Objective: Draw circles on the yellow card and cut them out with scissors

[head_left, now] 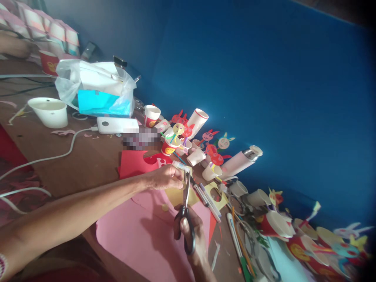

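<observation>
My right hand (197,229) grips a pair of black-handled scissors (185,213), thumb through one loop, with the blades pointing away from me and slightly apart. Close to the blades, my left hand (166,178) is closed in a pinch on a small piece of yellowish paper (184,183), mostly covered by the fingers and blades. Below both hands lies a large pink paper sheet (126,231). A yellow sheet (192,197) rests on its far edge, and a small yellow paper disc (165,207) lies on the pink. Red paper (133,162) with a round cut-out sits beyond my left forearm.
Paper cups (211,171) with paper animal faces stand along the blue wall. Markers (207,201), a pink thermos (237,162) and more cups (276,225) are to the right. Leftward are a white power bank (117,124) with cable, a plastic bag (69,78) and another person's hand (14,45).
</observation>
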Demonstrator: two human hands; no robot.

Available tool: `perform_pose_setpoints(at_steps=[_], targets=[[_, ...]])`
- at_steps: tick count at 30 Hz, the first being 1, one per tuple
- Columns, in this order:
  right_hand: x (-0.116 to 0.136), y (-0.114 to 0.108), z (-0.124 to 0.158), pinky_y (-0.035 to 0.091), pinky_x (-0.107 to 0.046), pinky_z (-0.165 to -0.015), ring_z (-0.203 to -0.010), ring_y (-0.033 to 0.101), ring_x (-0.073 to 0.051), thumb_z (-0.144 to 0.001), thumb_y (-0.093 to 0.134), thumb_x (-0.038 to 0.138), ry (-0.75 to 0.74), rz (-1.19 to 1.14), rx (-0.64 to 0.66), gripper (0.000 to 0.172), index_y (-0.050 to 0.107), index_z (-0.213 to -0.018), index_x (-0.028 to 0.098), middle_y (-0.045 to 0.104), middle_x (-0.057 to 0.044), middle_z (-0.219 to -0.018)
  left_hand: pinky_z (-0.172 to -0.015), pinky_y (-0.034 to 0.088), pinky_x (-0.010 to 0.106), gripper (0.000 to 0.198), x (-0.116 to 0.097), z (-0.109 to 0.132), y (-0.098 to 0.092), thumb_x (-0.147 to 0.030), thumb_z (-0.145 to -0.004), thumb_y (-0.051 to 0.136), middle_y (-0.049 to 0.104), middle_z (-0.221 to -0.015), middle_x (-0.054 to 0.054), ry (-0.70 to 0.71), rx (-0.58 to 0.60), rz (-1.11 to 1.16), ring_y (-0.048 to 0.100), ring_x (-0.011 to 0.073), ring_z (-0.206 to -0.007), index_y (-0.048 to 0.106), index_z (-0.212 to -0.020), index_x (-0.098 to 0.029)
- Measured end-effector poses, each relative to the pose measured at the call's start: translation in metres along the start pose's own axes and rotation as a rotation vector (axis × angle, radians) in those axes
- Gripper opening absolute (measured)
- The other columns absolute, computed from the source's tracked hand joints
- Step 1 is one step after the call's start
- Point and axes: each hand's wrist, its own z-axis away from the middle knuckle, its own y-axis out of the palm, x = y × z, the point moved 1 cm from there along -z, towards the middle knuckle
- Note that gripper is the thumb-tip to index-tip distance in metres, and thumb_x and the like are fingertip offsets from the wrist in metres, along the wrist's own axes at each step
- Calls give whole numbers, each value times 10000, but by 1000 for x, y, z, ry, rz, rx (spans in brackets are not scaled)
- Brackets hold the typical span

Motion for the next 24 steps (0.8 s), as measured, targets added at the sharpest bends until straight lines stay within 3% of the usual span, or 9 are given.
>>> perform_pose_setpoints(at_steps=[9,15,19,24], targets=[[-9,-1,-1,331,-211,-370,-385,434,-119,-732,563,607,4,-22,15,474,608,-914,171,470,36,-447,-626,306,271,113,-7,3,-2,-228,-640,587,531,-659,6,-68,8,-25,447,141,-668,610,-600,-125],[-4,0,1,293,-205,-368,-365,355,-91,-710,594,585,70,-45,-23,468,604,-888,153,430,53,-422,-599,293,269,101,-3,3,-5,-225,-636,597,515,-616,1,-81,14,-26,428,138,-645,616,-596,-134],[3,-2,1,316,-226,-387,-373,355,-100,-712,600,574,126,-39,30,420,595,-855,178,436,52,-423,-629,306,270,93,-1,2,-6,-216,-653,605,535,-654,5,-41,34,-14,451,148,-687,636,-626,-133],[-3,0,1,288,-266,-377,-353,326,-122,-708,603,550,124,-80,-17,346,614,-871,245,422,43,-410,-613,288,269,101,1,2,-7,-206,-660,610,508,-626,-5,-33,26,-21,430,134,-660,616,-595,-128]])
